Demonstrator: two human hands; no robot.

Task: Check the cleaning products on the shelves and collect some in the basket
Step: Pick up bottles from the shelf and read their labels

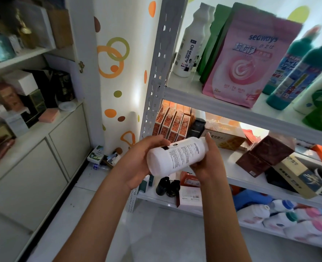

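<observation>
White bottle lies tilted in open air before the shelf's left front edge, left hand curled round its base, right hand gripping its neck end.

A white bottle with a printed label is held tilted, nearly on its side, base toward the camera, in front of the metal shelves. An identical white bottle is seen upright on the upper shelf.
</observation>
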